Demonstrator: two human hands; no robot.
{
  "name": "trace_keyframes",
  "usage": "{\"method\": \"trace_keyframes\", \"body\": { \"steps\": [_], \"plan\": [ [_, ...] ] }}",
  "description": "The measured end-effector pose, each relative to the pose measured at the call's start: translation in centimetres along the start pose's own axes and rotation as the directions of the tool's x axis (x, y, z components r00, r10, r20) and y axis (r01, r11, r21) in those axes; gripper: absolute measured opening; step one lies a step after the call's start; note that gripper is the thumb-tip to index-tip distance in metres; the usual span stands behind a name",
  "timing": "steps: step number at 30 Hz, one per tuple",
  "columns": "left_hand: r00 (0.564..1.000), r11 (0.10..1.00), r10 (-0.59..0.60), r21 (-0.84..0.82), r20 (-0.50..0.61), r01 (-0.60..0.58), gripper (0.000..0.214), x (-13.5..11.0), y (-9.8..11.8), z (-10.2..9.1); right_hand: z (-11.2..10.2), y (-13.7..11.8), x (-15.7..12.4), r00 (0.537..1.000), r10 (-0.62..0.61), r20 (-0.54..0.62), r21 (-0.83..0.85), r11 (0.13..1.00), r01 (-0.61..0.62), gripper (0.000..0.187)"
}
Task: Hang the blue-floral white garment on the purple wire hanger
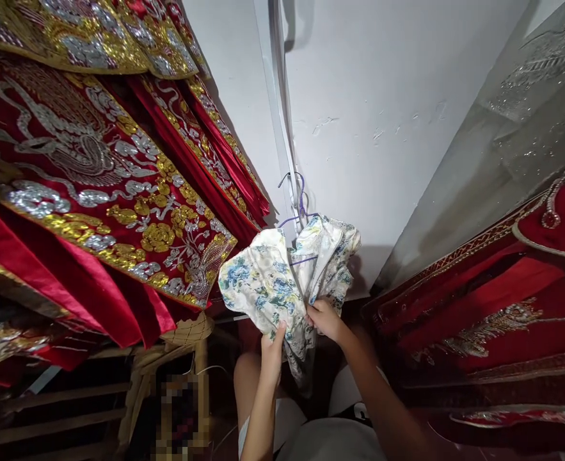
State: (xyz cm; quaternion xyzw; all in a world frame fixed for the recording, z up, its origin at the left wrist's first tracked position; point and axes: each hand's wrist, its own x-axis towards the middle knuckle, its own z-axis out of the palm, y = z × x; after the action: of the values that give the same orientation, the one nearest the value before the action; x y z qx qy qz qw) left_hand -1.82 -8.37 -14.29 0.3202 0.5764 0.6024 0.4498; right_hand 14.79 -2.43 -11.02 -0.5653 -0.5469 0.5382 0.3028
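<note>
White floral shirt [267, 275] hangs on a purple hanger [302, 200], centre frame. Below, the person's left hand [273, 349] and right hand [329, 319] grasp its front.

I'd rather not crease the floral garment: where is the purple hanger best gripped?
Probably pinch the purple hanger by its neck, from the right: that stem stands bare above the floral garment, while red garments hang close on the left.

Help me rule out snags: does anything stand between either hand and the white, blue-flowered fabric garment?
Nothing visible does: the left hand and right hand both hold the garment directly. The thin purple hanger shows higher up, clear of both hands.
</note>
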Motion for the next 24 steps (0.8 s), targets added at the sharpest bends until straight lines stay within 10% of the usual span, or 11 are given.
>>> {"method": "trace_keyframes", "body": {
  "steps": [3,6,11,18,24],
  "plan": [
    [0.894,0.949,0.313,0.132,-0.320,-0.285,0.052,-1.7,-2.3,1.1,-0.4,1.1,-0.1,0.995,-0.061,-0.074,0.013,0.998,0.062,0.054],
    [0.800,0.803,0.567,0.344,-0.195,-0.486,0.044,-3.4,-4.0,3.4,-0.4,1.7,-0.7,0.980,-0.152,-0.128,-0.004,0.988,0.153,0.060],
    [0.858,0.792,0.498,0.337,0.126,-0.509,0.020,-2.3,-3.4,6.4,-0.5,0.9,-1.9,0.954,-0.236,-0.183,0.007,0.970,0.241,0.063],
    [0.861,0.837,0.428,0.238,0.275,-0.493,0.019,-1.5,-1.5,6.8,-2.4,-0.8,-3.7,0.987,-0.161,0.018,0.290,0.945,0.149,0.047],
    [0.829,0.838,0.376,0.230,0.414,-0.495,0.022,-3.9,-3.2,6.8,-7.3,-9.0,-2.0,0.975,-0.191,-0.115,0.308,0.926,0.218,0.044]
  ]
}}
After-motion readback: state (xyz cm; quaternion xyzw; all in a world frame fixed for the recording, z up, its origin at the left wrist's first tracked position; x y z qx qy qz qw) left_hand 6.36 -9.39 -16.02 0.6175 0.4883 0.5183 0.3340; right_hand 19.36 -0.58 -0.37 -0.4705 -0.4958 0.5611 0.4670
